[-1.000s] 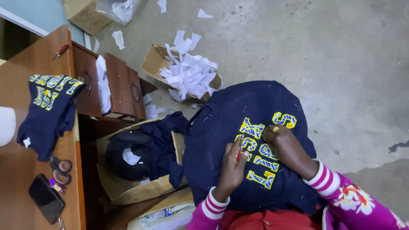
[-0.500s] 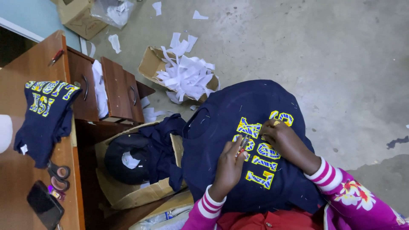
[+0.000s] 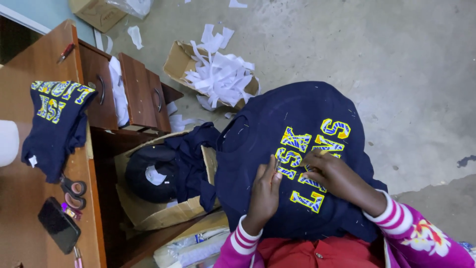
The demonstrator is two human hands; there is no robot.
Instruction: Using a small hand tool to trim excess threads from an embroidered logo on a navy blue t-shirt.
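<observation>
The person is sitting with a navy sweatshirt (image 3: 297, 164) spread over the lap, its yellow-and-blue lettering (image 3: 310, 161) turned up toward them. The left hand (image 3: 265, 191) is lying on the cloth just beside the letters, fingers curled and pinching at the edge of one letter. The right hand (image 3: 334, 173) is pressing down on the lettering from the other side, fingers bent around something small and thin; from where I am standing I cannot tell what it is, perhaps a pick or a needle.

Loose pale thread bits are dotting the fabric around both hands. Just beyond the left hand an open cardboard box (image 3: 163, 198) is holding more dark garments (image 3: 173, 166), and farther out from the hands another box (image 3: 198, 64) is overflowing with white paper scraps (image 3: 220, 72) onto the concrete floor (image 3: 406, 74). Well off to the left, the wooden counter (image 3: 29, 218) is carrying a second navy sweatshirt (image 3: 54, 124), scissors (image 3: 73, 193) and a dark phone (image 3: 58, 225).

The risk, as I see it, is in how close the two hands are working: a pointed tool slipping off a stitched edge could snag the knit or prick the left fingers. The sweatshirt is also hanging loosely over the knees, so a tug on a letter could pull it sliding toward the floor.
</observation>
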